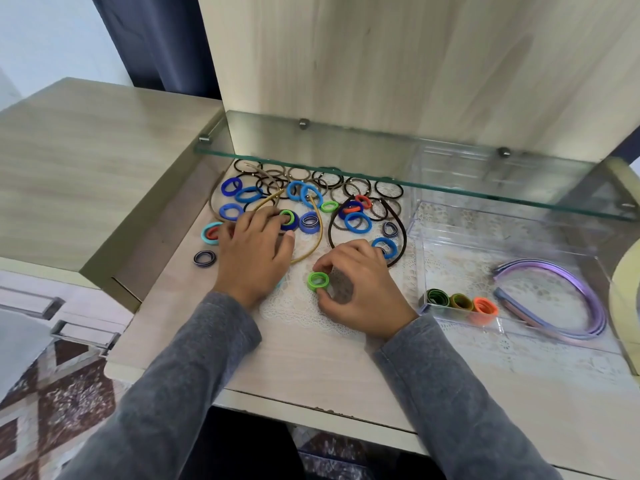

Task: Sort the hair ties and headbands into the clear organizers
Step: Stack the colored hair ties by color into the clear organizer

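Many hair ties, blue, green, orange, brown and black, lie scattered on the desk under a glass shelf, with a gold headband [313, 237] and a dark brown headband [398, 233] among them. My right hand [360, 289] pinches a bright green hair tie [318, 280] between thumb and fingers. My left hand [256, 251] rests spread on the pile, a fingertip touching another green hair tie [286, 217]. A clear organizer [460, 244] at the right holds purple headbands [571, 299] and a row of dark green, olive and orange ties [460, 303].
A glass shelf [346, 168] juts out above the back of the pile. A wooden panel rises behind it. A lace mat [298, 317] covers the desk under my hands. A raised wooden surface [86, 161] stands at the left, and a patterned rug [52, 410] lies below.
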